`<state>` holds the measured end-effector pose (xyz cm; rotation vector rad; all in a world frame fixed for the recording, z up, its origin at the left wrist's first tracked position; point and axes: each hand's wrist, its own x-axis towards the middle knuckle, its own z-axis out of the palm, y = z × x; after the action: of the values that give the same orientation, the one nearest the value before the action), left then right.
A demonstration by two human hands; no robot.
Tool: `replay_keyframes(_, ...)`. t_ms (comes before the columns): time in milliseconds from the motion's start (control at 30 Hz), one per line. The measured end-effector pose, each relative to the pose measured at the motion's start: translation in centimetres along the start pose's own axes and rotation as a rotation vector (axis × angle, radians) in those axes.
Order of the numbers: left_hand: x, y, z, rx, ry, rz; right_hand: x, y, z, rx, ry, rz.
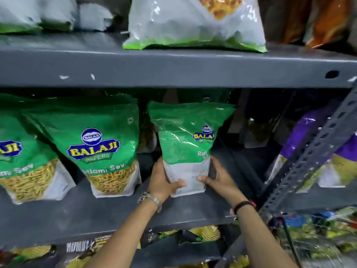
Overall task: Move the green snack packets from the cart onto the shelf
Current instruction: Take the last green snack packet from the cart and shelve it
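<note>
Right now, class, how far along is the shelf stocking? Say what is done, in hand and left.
Done: two green packets stand on the middle shelf. In hand: the left hand and right hand grip a third packet, base on the shelf. Left: unclear; the cart is blurred.

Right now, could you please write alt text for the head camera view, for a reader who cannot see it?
Two bare hands, left hand and right hand, hold a green snack packet upright on a grey metal shelf. Two matching green packets stand to its left, with a purple packet to the right and a white-and-green bag on the shelf above.
</note>
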<state>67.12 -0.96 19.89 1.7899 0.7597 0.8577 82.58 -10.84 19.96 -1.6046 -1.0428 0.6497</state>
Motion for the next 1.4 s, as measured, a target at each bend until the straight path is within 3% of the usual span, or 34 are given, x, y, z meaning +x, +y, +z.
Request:
replay_keyframes(133, 0.4, -1.5, -0.2, 0.015, 0.041, -0.071, -2.2, 1.5, 0.1, -0.008, 0.129, -0.003)
replay_keyframes(200, 0.1, -1.6, 0.1, 0.080, 0.182, -0.108, -3.4, 1.8, -0.2, 0.005, 0.200, -0.031)
replay_keyframes(300, -1.5, -1.4, 1.4, 0.139, 0.332, -0.056, -3.6, 1.7, -0.7, 0.213, 0.258, -0.030)
replay_keyframes(433, -3.0, -0.4, 3.4, -0.021, 0.119, -0.042, -3.9, 1.0, 0.2, 0.311, 0.180, -0.012)
replay_keyframes(600, -2.2, 0.0, 2.5, -0.146, 0.015, -0.084, -4.5, 1.5, 0.6, 0.220, 0.045, -0.023)
replay_keyframes(800, -1.0, -0.8, 1.6, -0.106, -0.022, -0.117, -1.9, 1.1, 1.2, 0.220, 0.201, 0.008)
replay_keyframes(1033, 1.0, -1.4, -2.1, -0.017, -0.404, -0.165, 0.1, 1.5, -0.7, 0.182, -0.177, 0.077)
replay_keyframes(1167, 0.8, -1.3, -1.8, -0.074, -0.260, -0.112, 0.3, 1.9, -0.7, 0.216, -0.202, 0.065)
replay_keyframes(1267, -0.3, -1.8, -1.2, -0.081, -0.118, -0.084, -0.2, 2.2, -0.2, 0.192, -0.034, 0.057)
replay_keyframes(1400, -1.2, -1.7, -0.8, -0.009, -0.196, -0.083, -0.9, 2.7, 0.7, 0.079, 0.129, 0.031)
